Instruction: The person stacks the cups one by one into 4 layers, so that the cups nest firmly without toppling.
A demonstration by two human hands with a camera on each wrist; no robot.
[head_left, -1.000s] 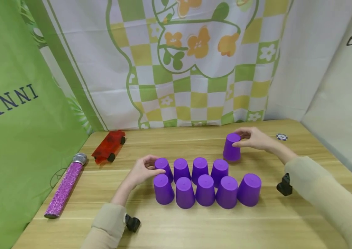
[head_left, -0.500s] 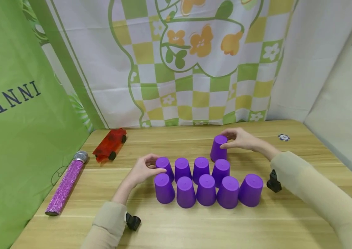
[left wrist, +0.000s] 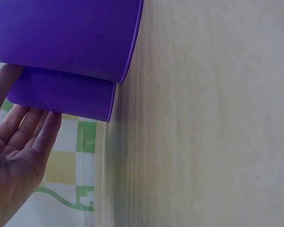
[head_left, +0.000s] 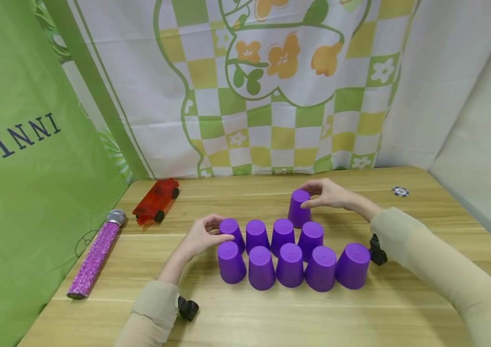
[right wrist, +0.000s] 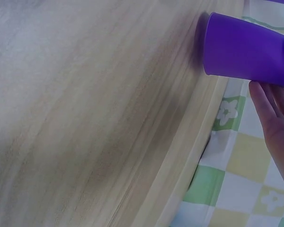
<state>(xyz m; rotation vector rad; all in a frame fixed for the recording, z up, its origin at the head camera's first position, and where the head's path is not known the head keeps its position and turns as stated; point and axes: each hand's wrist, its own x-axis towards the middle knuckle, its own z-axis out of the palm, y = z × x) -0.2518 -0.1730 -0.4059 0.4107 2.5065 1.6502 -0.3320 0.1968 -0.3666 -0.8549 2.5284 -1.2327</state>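
Observation:
Several purple cups stand upside down in two rows on the wooden table. My left hand grips the leftmost cup of the back row, thumb in front and fingers behind. In the left wrist view that cup shows partly behind a nearer front-row cup. My right hand holds another upside-down purple cup behind the back row, near its right half. The right wrist view shows this cup with its rim close to the tabletop and fingertips against its side.
A red toy car and a glittery pink microphone lie at the left of the table. A poker chip lies at the back right. A patterned curtain hangs behind the table's far edge.
My right hand has carried its cup leftward, from behind the row's right end to behind its right half. My left hand keeps its grip on the leftmost back cup. The view has shifted slightly.

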